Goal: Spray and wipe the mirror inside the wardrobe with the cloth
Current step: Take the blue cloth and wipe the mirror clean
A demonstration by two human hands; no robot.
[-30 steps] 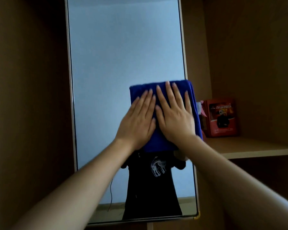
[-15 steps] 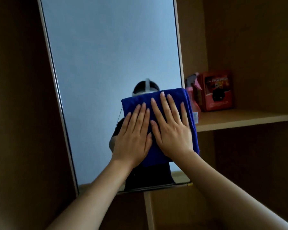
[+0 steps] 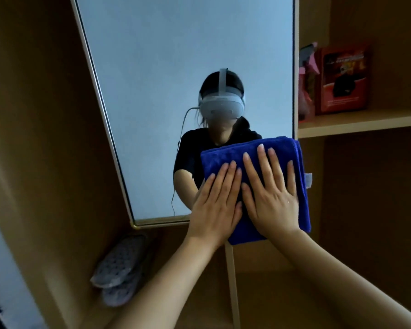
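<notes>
Since slipping lower, cloth at mirror's corner

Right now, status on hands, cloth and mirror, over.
Left hand and right hand flat, pressing blue cloth. Cloth on mirror, lower right corner, overhanging its edge. Nothing in the way.

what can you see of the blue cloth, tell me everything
The blue cloth is a deep blue, plush, towel-like fabric folded into a thick rectangular pad. A small pale tag sticks out at its right edge. It lies flat against the lower right corner of the mirror, overhanging the mirror's right and bottom edges. The left hand and right hand press on it side by side with straight fingers, covering much of its lower half.
</notes>
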